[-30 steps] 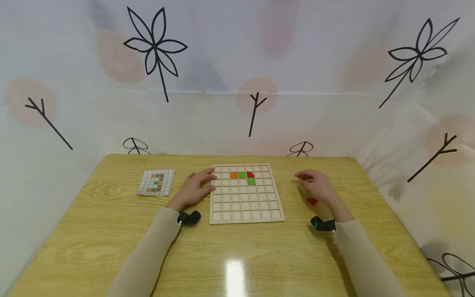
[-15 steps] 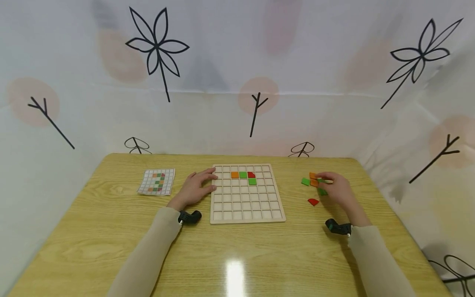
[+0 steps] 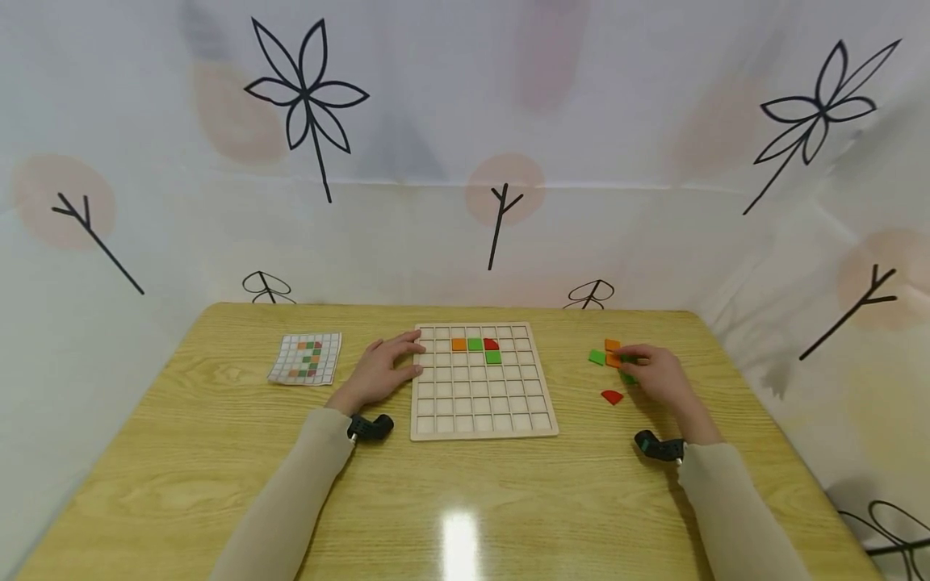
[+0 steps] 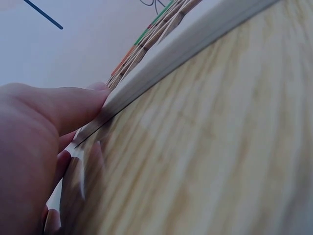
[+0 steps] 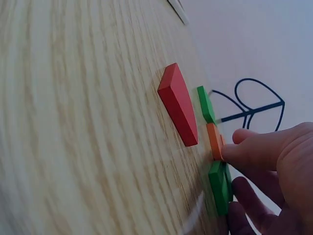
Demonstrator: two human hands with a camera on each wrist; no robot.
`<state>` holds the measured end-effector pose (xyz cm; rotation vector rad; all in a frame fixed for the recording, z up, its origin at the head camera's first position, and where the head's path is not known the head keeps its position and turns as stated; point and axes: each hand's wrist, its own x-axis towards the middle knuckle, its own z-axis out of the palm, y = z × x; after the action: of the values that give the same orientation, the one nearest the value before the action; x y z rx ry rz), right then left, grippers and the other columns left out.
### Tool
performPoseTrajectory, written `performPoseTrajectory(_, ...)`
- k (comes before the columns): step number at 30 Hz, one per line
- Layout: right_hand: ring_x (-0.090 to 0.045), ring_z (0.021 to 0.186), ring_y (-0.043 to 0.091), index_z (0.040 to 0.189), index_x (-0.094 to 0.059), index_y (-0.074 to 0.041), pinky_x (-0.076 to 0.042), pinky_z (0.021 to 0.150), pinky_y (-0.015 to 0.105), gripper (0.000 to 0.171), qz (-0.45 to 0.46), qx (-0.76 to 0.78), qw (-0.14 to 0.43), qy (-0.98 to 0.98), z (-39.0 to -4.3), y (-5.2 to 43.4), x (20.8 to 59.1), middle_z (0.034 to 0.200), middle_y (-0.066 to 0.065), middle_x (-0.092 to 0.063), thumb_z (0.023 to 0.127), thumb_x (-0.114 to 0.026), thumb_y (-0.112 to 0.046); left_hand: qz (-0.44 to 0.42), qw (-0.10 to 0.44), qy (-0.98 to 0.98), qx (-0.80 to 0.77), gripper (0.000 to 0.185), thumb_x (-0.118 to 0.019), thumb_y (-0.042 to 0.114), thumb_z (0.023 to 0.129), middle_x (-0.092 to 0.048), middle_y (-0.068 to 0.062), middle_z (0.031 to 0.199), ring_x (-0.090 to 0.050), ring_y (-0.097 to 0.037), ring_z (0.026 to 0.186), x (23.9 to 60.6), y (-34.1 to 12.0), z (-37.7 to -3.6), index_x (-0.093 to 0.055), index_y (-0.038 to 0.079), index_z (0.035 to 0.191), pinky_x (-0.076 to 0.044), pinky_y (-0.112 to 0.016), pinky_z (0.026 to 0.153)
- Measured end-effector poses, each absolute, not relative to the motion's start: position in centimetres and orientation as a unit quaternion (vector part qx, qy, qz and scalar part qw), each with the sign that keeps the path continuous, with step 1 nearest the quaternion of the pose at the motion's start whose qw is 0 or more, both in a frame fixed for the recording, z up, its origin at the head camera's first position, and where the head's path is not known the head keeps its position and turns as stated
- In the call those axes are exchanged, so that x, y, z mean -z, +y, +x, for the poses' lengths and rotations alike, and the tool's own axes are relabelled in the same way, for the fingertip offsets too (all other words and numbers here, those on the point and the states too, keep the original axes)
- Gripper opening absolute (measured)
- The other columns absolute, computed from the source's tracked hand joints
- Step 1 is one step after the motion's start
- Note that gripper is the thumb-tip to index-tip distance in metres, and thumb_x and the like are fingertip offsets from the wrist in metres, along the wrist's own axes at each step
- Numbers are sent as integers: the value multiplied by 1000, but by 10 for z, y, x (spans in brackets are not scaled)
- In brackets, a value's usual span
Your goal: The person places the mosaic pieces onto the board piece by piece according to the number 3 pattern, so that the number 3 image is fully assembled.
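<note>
A wooden grid board (image 3: pixel 465 403) lies mid-table with an orange tile (image 3: pixel 458 344), two green tiles (image 3: pixel 475 344) and a red quarter-round tile (image 3: pixel 491 344) in its upper cells. My left hand (image 3: pixel 378 371) rests at the board's left edge; its thumb (image 4: pixel 83 105) touches the rim in the left wrist view. To the board's right, my right hand (image 3: pixel 654 375) is at the loose tiles, thumb and forefinger pinching an orange tile (image 5: pixel 214 142). Beside that are another orange tile (image 3: pixel 613 344) and green tiles (image 5: pixel 220 186), partly hidden by the fingers.
A loose red quarter-round tile (image 3: pixel 612 397) lies in front of the right-hand group, and a green tile (image 3: pixel 596 357) at its left. A paper card (image 3: pixel 305 359) printed with a coloured grid pattern lies left of the left hand. A patterned cloth (image 3: pixel 407 242) hangs behind the table.
My right hand has moved right, uncovering several loose tiles, and then slightly down onto an orange one. The left hand stays at the board's edge.
</note>
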<state>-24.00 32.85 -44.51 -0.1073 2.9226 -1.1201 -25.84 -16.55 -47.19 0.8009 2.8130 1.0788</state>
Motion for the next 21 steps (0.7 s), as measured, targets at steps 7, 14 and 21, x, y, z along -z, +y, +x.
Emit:
performPoseTrajectory(7, -46, 124, 51, 124, -67, 3, -40, 99, 62, 32, -53, 322, 14, 945, -244, 325, 446, 135, 33, -52, 95, -67, -11, 259, 12, 902, -345, 39, -61, 29, 101, -36, -6, 158, -32, -26, 145, 472, -165, -259, -61, 9, 136, -8, -57, 119)
performPoseTrajectory(14, -46, 123, 51, 125, -66, 5, -39, 101, 62, 36, -37, 331, 16, 943, -246, 323, 448, 135, 33, -52, 94, -69, -12, 259, 9, 900, -349, 39, -61, 28, 101, -37, -6, 158, -32, -26, 145, 473, -166, -258, -61, 9, 135, -8, -56, 119)
performPoseTrajectory(21, -51, 117, 50, 130, -61, 8, -45, 96, 60, 43, -40, 330, 8, 943, -245, 322, 448, 132, 35, -53, 92, -69, -12, 256, 11, 901, -349, 39, -61, 29, 101, -36, -5, 158, -32, -25, 145, 474, -166, -259, -61, 10, 135, -8, -55, 119)
